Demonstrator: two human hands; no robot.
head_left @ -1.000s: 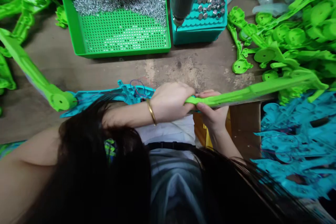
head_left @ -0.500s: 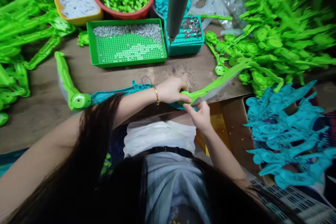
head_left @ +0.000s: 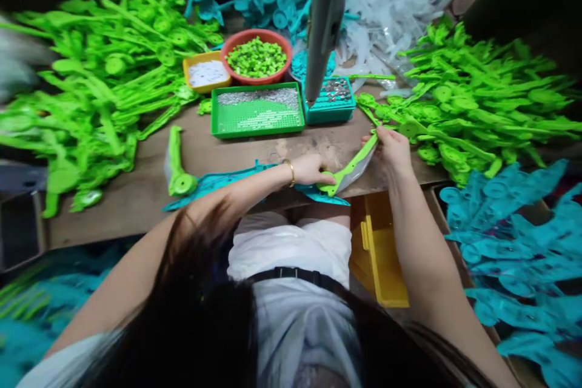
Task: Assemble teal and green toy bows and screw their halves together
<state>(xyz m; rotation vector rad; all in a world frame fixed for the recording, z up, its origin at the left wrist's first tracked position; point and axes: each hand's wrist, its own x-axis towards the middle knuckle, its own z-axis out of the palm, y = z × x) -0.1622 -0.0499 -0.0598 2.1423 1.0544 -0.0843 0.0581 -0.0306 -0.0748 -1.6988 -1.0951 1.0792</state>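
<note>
A long blue plastic part (head_left: 222, 180) lies along the table's front edge, partly hidden under my left forearm. At its right end sits a green plastic arm (head_left: 349, 168) with a translucent strip along its lower side. My left hand (head_left: 309, 168), a gold bangle at its wrist, has its fingers closed on the arm's round end, by the blue part. The arm's far tip is pinched in my right hand (head_left: 394, 148). A second green arm (head_left: 174, 157), also with a translucent strip, stands at the blue part's left end, untouched.
A screwdriver (head_left: 322, 36) hangs over a blue box of metal discs (head_left: 331, 110). Beside it are a green tray of screws (head_left: 258, 130), a red bowl (head_left: 278, 73) and a yellow tray (head_left: 216, 82). Green parts heap up left (head_left: 113, 91) and right (head_left: 473, 97); blue parts (head_left: 513, 236) lie lower right.
My right hand has slid from the arm's round end out to its far tip. My left hand stays by the round end. The view has tilted up, showing more of the table's back.
</note>
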